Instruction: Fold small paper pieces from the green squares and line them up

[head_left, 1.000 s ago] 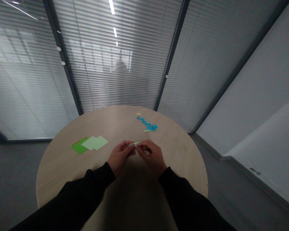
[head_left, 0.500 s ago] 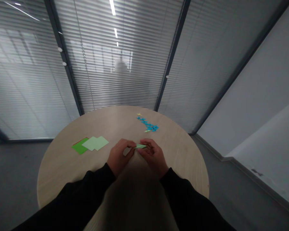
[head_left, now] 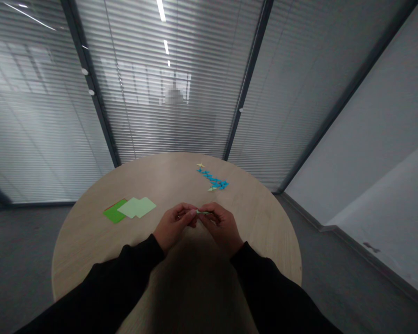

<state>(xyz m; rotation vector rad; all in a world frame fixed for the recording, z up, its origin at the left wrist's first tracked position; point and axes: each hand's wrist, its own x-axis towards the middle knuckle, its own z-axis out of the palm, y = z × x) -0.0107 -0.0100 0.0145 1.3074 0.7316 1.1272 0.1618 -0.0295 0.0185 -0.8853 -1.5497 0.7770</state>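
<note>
Above the near middle of the table, a small folded piece of light green paper (head_left: 202, 212) is pinched between both hands. My left hand (head_left: 176, 223) is closed on its left end, thumb and fingertips together. My right hand (head_left: 221, 225) grips the right end, and its fingers hide much of the paper. Only a thin edge of the paper shows. Light green paper sheets (head_left: 144, 207) lie overlapping to the left of my left hand, partly over a brighter green sheet (head_left: 115, 212). Beyond my right hand sit several small blue folded paper pieces (head_left: 216, 181).
The round wooden table (head_left: 87, 250) has a curved edge all around. At the far side a yellow folded paper star (head_left: 200, 165) lies by the blue pieces, with a light green folded piece (head_left: 212, 189) at their near end. Glass panels with blinds (head_left: 174, 125) stand behind the table.
The fingers of my left hand have curled in closer round the paper. The green paper now appears edge-on and narrower than before. My right hand has barely shifted.
</note>
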